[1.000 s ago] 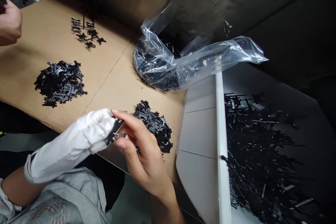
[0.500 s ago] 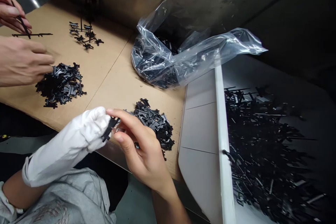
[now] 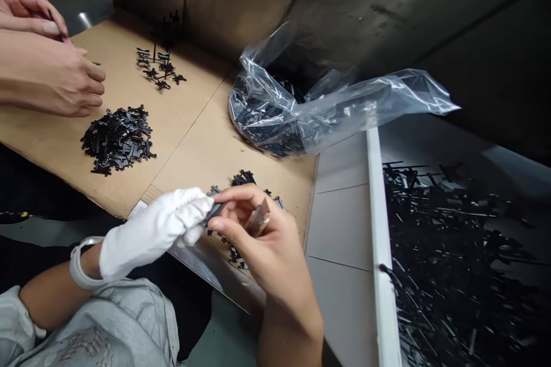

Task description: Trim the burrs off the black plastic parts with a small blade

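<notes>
My left hand, in a white glove, is closed on a small black plastic part at the near edge of the cardboard sheet. My right hand is bare; thumb and forefinger pinch the same part, and a small metal blade sits in its fingers. Both hands hover over a small pile of black parts, which they mostly hide.
Another person's two hands work at the far left above a second pile of black parts. A few parts lie further back. A clear plastic bag holds more. A white bin of black sprues stands right.
The view has shifted, so the scene sits lower and to the right. My right hand has turned over the pile, with the blade now showing. The other person's hands have drawn together above their pile.
</notes>
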Motion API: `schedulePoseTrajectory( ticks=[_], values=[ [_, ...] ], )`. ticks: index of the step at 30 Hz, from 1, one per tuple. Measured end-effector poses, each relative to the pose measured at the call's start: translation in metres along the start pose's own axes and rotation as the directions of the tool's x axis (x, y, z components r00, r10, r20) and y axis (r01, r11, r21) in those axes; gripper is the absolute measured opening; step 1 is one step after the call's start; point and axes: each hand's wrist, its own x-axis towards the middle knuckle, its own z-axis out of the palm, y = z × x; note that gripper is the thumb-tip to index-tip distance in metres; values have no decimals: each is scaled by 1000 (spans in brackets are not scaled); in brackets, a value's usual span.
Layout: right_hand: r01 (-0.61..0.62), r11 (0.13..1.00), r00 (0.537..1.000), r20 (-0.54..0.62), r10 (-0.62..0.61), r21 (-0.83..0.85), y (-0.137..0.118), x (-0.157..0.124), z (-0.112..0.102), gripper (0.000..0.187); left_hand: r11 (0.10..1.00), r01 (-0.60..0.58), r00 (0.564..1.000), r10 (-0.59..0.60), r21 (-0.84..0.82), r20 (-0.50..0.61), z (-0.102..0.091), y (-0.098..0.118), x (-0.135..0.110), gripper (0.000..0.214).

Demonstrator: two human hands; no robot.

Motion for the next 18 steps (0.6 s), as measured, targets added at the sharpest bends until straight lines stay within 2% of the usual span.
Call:
schedulePoseTrajectory(
  ticks=[2,3,4,5,6,7,8,9,10,12,13,15,17,18],
  values=[
    [-30,993,999,-29,27,-112,-1,2,-9,25,994,50,992,-39,-93,122,-3,-3,3,37],
    [-47,983,998,-53,38,-179,-1,3,-13,26,995,64,991,-55,-74,124,-8,-7,4,36],
    [-68,965,995,-87,47,-255,-1,3,-16,26,998,59,996,-59,2,61,-15,-13,6,36],
    [-96,935,990,-128,55,-341,-1,4,-19,27,991,32,998,-24,131,-59,-24,-19,7,36],
    [-133,890,983,-174,62,-435,0,4,-22,27,951,13,979,52,309,-199,-35,-25,9,36],
    [-184,828,972,-222,74,-530,0,5,-24,28,864,24,931,163,503,-325,-46,-30,12,37],
    [-246,749,959,-267,95,-615,1,5,-26,27,745,58,893,259,665,-368,-58,-35,15,39],
    [-312,659,943,-310,124,-684,2,5,-29,26,616,108,880,306,780,-364,-69,-38,18,40],
    [-370,569,925,-346,154,-735,3,6,-31,25,506,151,884,315,849,-345,-78,-40,22,41],
    [-428,424,904,-382,193,-798,9,6,-36,22,381,208,917,245,901,-315,-89,-39,28,40],
    [-426,382,905,-378,197,-821,12,7,-39,22,363,225,925,212,904,-315,-91,-36,30,39],
    [-389,353,920,-340,193,-851,23,8,-47,21,359,239,933,173,902,-316,-91,-31,34,36],
    [-342,371,939,-300,169,-863,37,11,-56,25,346,241,933,176,907,-315,-89,-26,39,32],
    [-350,382,937,-315,153,-855,44,13,-61,28,336,237,933,182,911,-310,-88,-25,41,28]
  ],
)
